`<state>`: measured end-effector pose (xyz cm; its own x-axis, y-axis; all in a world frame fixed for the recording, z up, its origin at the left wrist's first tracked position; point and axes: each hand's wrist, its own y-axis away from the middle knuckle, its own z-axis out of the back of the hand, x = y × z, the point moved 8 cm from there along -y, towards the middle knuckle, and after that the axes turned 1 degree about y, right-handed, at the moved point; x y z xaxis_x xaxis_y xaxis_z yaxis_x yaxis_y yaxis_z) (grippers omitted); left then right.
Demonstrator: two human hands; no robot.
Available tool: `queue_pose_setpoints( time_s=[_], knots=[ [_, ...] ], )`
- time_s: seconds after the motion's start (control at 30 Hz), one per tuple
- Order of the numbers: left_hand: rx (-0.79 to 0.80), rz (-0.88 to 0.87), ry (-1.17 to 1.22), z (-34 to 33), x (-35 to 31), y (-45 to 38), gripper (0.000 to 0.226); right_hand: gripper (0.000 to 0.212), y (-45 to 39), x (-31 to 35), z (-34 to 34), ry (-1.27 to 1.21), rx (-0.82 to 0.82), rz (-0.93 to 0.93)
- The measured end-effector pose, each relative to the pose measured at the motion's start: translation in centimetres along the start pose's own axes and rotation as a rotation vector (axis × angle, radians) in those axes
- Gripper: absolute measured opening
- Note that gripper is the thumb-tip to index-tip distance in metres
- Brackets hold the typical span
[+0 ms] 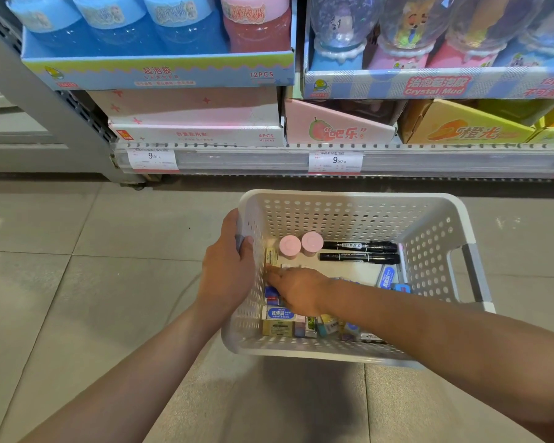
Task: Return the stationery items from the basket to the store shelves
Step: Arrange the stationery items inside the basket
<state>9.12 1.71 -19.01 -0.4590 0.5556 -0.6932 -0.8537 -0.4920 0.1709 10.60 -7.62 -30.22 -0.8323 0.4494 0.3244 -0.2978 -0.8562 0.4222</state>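
A white perforated basket (429, 244) hangs above the tiled floor. My left hand (229, 270) grips its left rim handle. My right hand (298, 290) reaches down inside the basket, its fingers stretched toward a small yellow box (272, 256) against the left wall; whether it holds anything is hidden. Inside lie two pink round-capped items (301, 244), two black markers (360, 252), a blue-and-white packet (387, 278) and several small eraser boxes (280, 318) along the near wall.
The bottom store shelf (301, 161) runs across ahead with two 9.90 price tags. It carries pink (199, 116), guava-print (339, 129) and orange (467, 126) display boxes; blue trays of slime jars (160, 68) sit above. A grey shelf upright (45, 100) stands at left.
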Motion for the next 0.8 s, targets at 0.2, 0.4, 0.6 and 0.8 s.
queue_pose_setpoints(
  time_s=[0.2,0.4,0.6,0.8],
  knots=[
    [-0.005,-0.012,-0.015,0.0,-0.2,0.1,0.043,0.052,0.6,0.0,0.5,-0.058,-0.096,-0.077],
    [0.004,-0.007,-0.003,0.2,-0.4,0.2,0.044,0.047,0.6,0.1,0.0,-0.404,-0.091,-0.303],
    [0.007,0.009,0.004,0.3,-0.5,0.3,0.045,0.046,-0.6,0.2,-0.3,-0.719,-0.015,-0.425],
    [0.011,0.014,0.004,0.3,-0.5,0.2,0.047,0.047,-1.6,-0.6,-1.9,-1.294,-0.096,-0.59]
  ],
)
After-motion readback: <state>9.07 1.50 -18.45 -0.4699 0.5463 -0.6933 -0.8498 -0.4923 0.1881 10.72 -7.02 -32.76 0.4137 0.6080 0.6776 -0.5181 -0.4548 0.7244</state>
